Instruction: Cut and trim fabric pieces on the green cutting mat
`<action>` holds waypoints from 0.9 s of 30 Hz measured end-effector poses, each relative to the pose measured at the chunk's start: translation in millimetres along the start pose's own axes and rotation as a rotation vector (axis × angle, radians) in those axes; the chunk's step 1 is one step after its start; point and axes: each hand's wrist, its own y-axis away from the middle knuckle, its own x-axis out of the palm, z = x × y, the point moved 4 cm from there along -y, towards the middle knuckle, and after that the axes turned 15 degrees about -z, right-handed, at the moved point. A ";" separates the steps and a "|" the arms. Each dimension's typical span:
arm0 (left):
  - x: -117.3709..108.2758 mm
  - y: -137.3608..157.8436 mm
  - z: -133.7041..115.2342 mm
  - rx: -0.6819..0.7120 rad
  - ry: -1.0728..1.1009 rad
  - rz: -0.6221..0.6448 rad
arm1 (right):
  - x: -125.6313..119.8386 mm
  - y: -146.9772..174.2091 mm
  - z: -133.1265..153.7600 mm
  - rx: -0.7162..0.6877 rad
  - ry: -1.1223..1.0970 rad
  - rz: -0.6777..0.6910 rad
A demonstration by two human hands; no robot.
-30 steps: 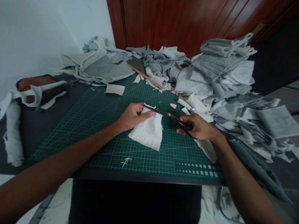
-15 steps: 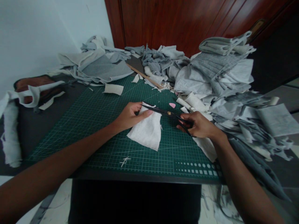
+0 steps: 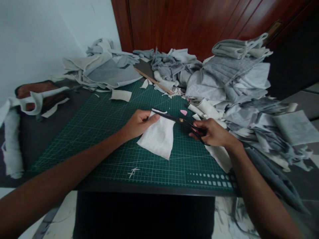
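A white piece of fabric [image 3: 159, 138], wider at its lower end, hangs over the green cutting mat [image 3: 109, 152]. My left hand [image 3: 139, 124] pinches its upper left part between thumb and fingers. Black scissors [image 3: 171, 117] lie across the top edge of the fabric, their blades pointing left toward my left fingers. My right hand [image 3: 209, 132] is closed around the scissor handles. A thin strip at the top edge stands just above the blades. Close by on the mat lies a small pink piece of tailor's chalk [image 3: 183, 112].
Grey and white fabric piles [image 3: 229, 79] crowd the right and back. A wooden ruler [image 3: 154, 80] lies at the back. A white cloth scrap [image 3: 121, 95] rests on the mat, and cut threads [image 3: 133, 172] near its front edge. A fabric roll [image 3: 13, 146] sits at left.
The fabric has shifted slightly to the right, and my left thumb has drawn back a little to the left. The scissor blades look more closed along the top edge.
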 end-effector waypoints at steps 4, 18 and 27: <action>0.4 1.2 4.1 -0.015 -0.004 0.011 | 0.0 0.6 -1.1 -0.004 -0.007 -0.008; 0.5 1.8 4.8 -0.032 0.008 0.027 | -5.6 -0.1 1.7 0.003 -0.003 -0.029; 0.5 2.3 4.8 -0.011 0.035 0.043 | -7.1 -0.6 0.4 -0.013 -0.027 -0.042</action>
